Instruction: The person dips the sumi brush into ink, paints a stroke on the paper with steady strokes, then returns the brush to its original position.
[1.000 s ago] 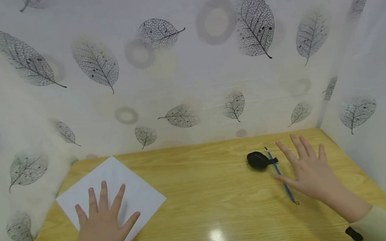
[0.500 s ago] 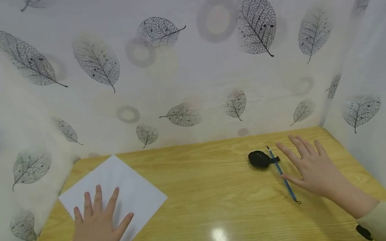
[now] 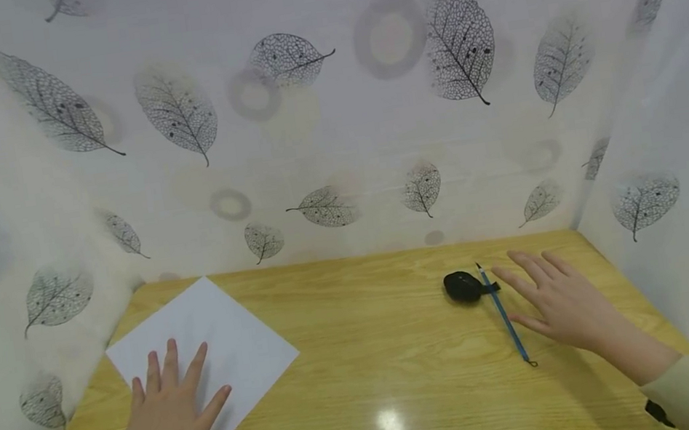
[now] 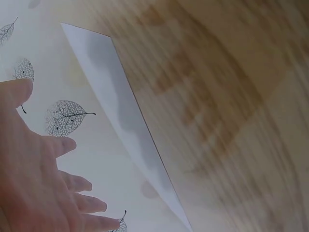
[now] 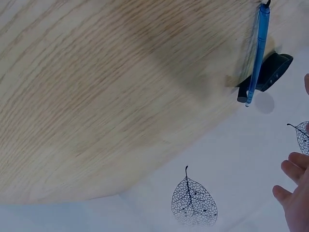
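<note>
Tabletop [image 3: 369, 344] below, left grip [image 3: 167, 422] hovers spread over paper [image 3: 241, 353], right grip [image 3: 562, 305] (beside brush [image 3: 508, 323]) likewise.

White paper [image 3: 241, 354] lying flat, blue brush [image 3: 500, 306] aslant over handle [image 3: 496, 286] of black dish [image 3: 462, 287]

Taking the counter's [image 3: 362, 337] far edge as 12 o'clock, the curtain [image 3: 333, 136] stands behind it, with panels at 9 and 3. The paper [image 3: 232, 356] lies at 9, one corner reaching the far edge and another the left edge; the left hand [image 3: 165, 420] is above its 7 o'clock part. The dish [image 3: 463, 287] sits at 2, its handle [image 5: 242, 94] toward 3. The brush [image 3: 505, 315] lies across that handle, tip toward 11. The right hand [image 3: 569, 308] is above the counter, at the brush's 3 o'clock.
</note>
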`<state>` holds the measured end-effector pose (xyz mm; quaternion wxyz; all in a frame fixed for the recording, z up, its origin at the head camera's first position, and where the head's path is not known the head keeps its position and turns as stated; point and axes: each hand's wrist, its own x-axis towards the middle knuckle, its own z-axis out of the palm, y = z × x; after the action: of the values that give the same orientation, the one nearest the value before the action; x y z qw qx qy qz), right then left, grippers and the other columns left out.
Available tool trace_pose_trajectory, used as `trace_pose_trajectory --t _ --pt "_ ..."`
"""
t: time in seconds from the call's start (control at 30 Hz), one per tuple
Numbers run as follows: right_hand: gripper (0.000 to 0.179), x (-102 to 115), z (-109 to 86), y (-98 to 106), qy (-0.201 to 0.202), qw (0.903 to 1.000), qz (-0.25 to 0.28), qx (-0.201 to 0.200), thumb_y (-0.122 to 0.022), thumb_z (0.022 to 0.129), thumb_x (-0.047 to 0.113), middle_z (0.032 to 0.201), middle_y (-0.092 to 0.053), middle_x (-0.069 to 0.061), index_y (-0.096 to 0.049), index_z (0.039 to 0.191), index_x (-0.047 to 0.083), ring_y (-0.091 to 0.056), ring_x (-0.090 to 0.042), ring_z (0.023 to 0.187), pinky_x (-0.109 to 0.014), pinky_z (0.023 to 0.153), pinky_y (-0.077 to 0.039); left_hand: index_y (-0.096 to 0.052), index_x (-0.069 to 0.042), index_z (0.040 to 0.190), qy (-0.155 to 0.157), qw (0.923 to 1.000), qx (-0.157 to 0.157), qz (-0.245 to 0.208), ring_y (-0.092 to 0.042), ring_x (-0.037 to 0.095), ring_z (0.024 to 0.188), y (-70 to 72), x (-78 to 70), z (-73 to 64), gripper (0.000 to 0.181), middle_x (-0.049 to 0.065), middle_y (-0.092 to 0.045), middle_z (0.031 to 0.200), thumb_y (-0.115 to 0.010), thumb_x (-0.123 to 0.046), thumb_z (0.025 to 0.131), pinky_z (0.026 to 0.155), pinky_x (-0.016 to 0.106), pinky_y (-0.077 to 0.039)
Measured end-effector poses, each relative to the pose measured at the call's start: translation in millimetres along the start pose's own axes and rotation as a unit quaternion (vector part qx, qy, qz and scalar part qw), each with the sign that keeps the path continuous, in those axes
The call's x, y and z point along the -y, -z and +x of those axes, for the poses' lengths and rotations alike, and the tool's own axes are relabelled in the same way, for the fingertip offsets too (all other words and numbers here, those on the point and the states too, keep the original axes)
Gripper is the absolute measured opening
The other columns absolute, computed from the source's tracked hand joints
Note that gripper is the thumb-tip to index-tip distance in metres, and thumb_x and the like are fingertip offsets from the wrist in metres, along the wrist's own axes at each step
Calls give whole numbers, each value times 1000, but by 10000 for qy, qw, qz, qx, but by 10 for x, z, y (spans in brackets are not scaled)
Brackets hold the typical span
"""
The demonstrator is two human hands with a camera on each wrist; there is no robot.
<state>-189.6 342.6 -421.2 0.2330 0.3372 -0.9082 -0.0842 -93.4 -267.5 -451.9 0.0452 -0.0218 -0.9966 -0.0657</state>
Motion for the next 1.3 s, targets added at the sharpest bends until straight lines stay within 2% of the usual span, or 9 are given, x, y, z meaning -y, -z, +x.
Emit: trace_pose_trajectory --t 0.17,0.43,0.53,0.83,1.3 --pt "87 -27 -20 -33 196 9998 -27 97 -7 107 69 151 -55 -27 -53 153 12 -58 -45 134 -65 112 -48 -48 -7 158 -24 10000 6 62 -26 74 145 -32 41 0 84 45 -26 163 -61 -65 99 108 90 -29" --pt "72 -81 -52 -92 588 9982 -12 144 -31 110 66 152 -55 -25 -50 154 13 -62 -43 130 -62 108 -52 -51 -5 156 81 9996 180 184 -30 74 142 -66 97 10 83 47 -31 160 -60 -65 99 107 88 -32" --pt "69 -92 -66 -121 735 9972 -8 154 -35 110 64 150 -58 -24 -51 153 12 -63 -42 128 -60 109 -51 -52 -4 155 111 9994 261 211 -31 74 142 -74 122 9 83 48 -31 159 -59 -66 100 106 88 -32" --pt "73 -117 -69 -176 1273 9917 -150 103 -13 113 57 143 -64 -23 -57 148 10 -66 -40 126 -56 107 -53 -53 -3 154 175 9981 553 222 -32 76 140 -92 160 -12 84 49 -33 157 -56 -67 101 105 88 -33" --pt "69 -126 -138 -300 1581 9874 7 34 -10 115 45 138 -67 -20 -64 140 10 -68 -38 118 -55 101 -57 -52 0 153 155 9957 872 262 -30 78 139 -120 172 -35 83 51 -32 156 -52 -66 104 105 89 -31"
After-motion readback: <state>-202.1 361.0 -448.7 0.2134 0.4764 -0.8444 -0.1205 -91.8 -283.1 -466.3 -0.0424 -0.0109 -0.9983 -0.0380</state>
